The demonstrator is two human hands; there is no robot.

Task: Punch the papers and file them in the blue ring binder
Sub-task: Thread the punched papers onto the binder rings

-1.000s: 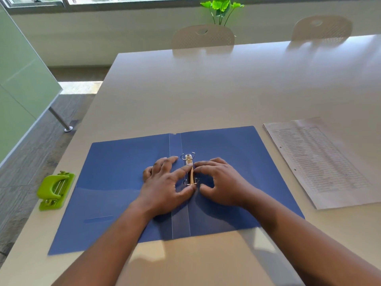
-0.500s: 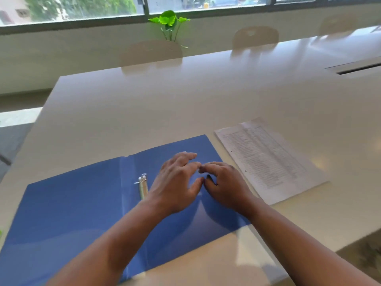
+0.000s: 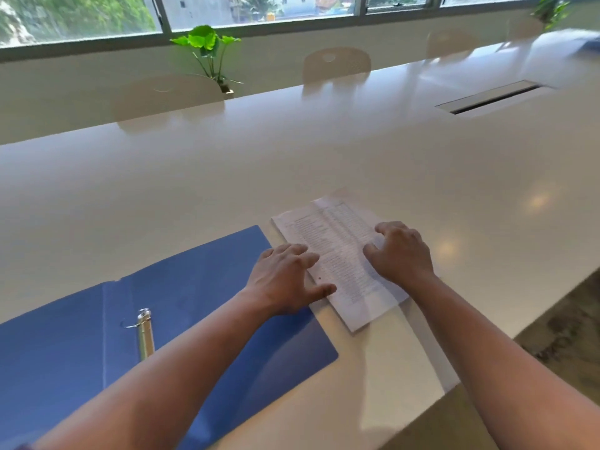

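Note:
The blue ring binder (image 3: pixel 201 287) lies open and flat on the white table, its metal ring mechanism (image 3: pixel 144 332) along the spine with a ring standing open. To its right lies a stack of printed papers (image 3: pixel 337 254) with a punched hole showing near its left edge. My left hand (image 3: pixel 285 277) rests with spread fingers at the stack's left edge, over the binder's right corner. My right hand (image 3: pixel 402 251) sits with curled fingers on the right side of the stack. Neither hand has lifted the papers. The punch is out of view.
The white table (image 3: pixel 292 173) stretches far ahead, with a cable slot (image 3: pixel 490 97) at the back right. Chair backs (image 3: pixel 336 64) and a potted plant (image 3: pixel 207 50) line the far edge under the windows. The table's near right edge drops to the floor (image 3: pixel 558 336).
Both hands left the binder's ring mechanism and moved right onto the stack of papers. The view swung right, so the green punch went out of sight.

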